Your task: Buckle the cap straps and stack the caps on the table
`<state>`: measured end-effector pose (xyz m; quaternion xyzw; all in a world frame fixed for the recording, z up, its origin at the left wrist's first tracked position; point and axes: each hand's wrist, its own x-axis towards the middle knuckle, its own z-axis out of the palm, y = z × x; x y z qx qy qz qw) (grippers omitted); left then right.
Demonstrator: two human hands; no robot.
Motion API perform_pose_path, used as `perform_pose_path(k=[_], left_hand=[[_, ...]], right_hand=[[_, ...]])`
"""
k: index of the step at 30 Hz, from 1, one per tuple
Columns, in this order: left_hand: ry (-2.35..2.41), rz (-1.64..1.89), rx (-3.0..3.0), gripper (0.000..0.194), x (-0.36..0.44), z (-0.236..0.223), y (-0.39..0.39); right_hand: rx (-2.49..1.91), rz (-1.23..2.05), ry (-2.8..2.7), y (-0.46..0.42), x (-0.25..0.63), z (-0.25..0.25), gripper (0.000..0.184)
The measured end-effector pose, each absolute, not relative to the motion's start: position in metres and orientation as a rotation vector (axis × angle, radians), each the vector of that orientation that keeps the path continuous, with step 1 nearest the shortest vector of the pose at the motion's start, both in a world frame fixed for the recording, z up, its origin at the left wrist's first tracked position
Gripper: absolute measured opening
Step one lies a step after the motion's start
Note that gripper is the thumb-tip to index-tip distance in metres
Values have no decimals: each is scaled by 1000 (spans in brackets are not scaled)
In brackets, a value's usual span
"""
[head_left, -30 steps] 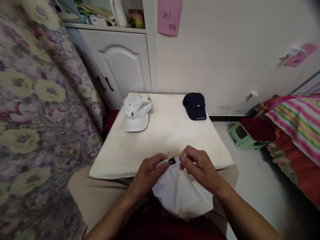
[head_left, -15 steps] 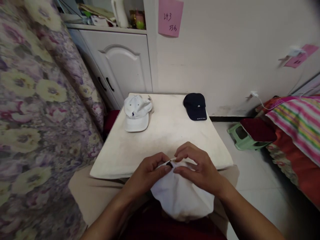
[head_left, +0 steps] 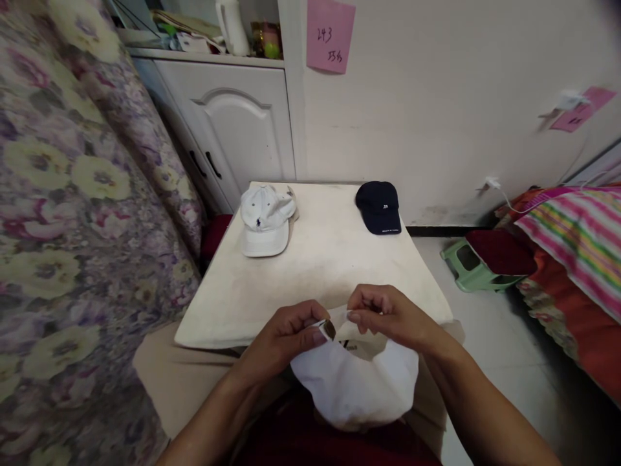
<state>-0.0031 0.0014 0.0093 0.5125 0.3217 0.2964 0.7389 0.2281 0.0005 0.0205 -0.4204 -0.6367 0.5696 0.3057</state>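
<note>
A white cap (head_left: 356, 385) lies over my lap at the table's near edge, its back opening facing away from me. My left hand (head_left: 286, 333) pinches one side of the opening, where a brass-coloured buckle (head_left: 330, 329) shows beside the thumb. Between the thumb and fingers of my right hand (head_left: 388, 314) is the light end of the strap (head_left: 348, 315), apart from the buckle. Dark print shows on the cap's inside. Farther off, a white cap with a small dark logo (head_left: 264, 223) and a navy cap (head_left: 379, 208) rest on the table.
The cream-covered table (head_left: 315, 278) stands against the wall. A floral curtain (head_left: 97, 259) hangs close on the left, beside a white cabinet (head_left: 233, 123). On the right are a green stool (head_left: 473, 275) with a dark red top and a bed with a striped cover (head_left: 582, 239).
My hands have moved apart, the right one going right with the strap end. The gap at the back of the cap has opened, and the buckle and inside print now show.
</note>
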Motion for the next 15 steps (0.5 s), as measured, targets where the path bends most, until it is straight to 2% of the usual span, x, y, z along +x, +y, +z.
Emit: perform_pose_path(k=[4,10,12,15], left_hand=[[675,682,1119,25,-7,7,3],[628,784,1041,24,-10,-4,6],[646,805,1003,25,-10,-5,7],[651,857,956,26,-10,-3,9]], right_hand=[[-1098,1539,-1586,10,242,13,13],[-834,1551,-1118,16,274,-2,17],[-773,1603,-1109,12,283,-10,26],[-761,1760,-1163,3,296,-24,56]])
